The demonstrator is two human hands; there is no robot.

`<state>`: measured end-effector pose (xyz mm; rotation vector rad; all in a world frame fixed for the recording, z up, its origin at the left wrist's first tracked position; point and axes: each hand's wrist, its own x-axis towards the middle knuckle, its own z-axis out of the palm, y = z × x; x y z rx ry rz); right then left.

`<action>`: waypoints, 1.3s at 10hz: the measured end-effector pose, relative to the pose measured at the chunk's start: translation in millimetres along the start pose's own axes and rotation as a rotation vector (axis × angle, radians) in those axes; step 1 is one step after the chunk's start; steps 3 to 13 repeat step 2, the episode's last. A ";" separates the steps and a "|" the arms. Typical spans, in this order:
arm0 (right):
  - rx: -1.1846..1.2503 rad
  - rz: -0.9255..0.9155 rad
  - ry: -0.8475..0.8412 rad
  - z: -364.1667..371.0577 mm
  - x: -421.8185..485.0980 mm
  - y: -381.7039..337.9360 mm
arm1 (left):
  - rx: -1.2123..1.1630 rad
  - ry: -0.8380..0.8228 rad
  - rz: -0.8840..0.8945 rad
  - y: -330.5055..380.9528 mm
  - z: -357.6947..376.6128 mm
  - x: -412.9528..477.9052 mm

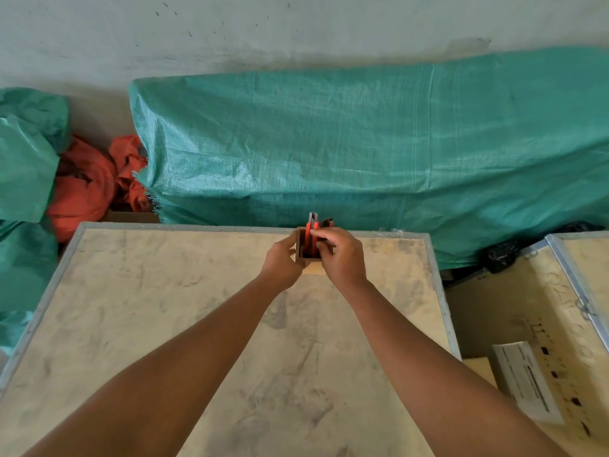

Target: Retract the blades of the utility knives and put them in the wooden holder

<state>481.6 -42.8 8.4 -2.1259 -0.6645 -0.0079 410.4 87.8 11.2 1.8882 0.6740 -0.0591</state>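
Bare plaster wall point(230, 24) at the back, a scuffed plywood crate top point(211, 324) with metal edging in front. Near the far edge of that top, a little right of centre, a small dark wooden holder point(300, 249), upright and open at the top. Standing inside the holder, red utility knives point(310, 234), their upper ends poking above its rim; a darker one point(327, 223) leaning at the holder's right side. Exact count not clear. Blades too small to judge.

On the holder's left wall, the left hand point(281, 262), fingers wrapped around the side and gripping it. Over the holder's right side, the right hand point(341, 255), fingers curled and pinched on the darker knife at the rim. Both forearms reaching in from the near edge, bare.

Just under the holder, a paler strip of wood point(313, 269), partly hidden by the hands.

Behind the holder, beyond the crate's far edge, a long bulk under green woven tarp point(362, 143). Left of the holder and well apart, crumpled orange cloth point(89, 186) wedged between that tarp and another green bundle point(26, 159). Right of the holder, well apart, a second plywood crate point(540, 311), with a white printed label point(527, 384) on its side, and a black bag point(501, 255) at its far corner.
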 end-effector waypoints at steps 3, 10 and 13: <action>0.065 0.020 0.014 -5.4 -0.1 -1.7 | -0.053 0.026 0.000 3.9 3.5 -2.4; 0.065 0.020 0.014 -5.4 -0.1 -1.7 | -0.053 0.026 0.000 3.9 3.5 -2.4; 0.065 0.020 0.014 -5.4 -0.1 -1.7 | -0.053 0.026 0.000 3.9 3.5 -2.4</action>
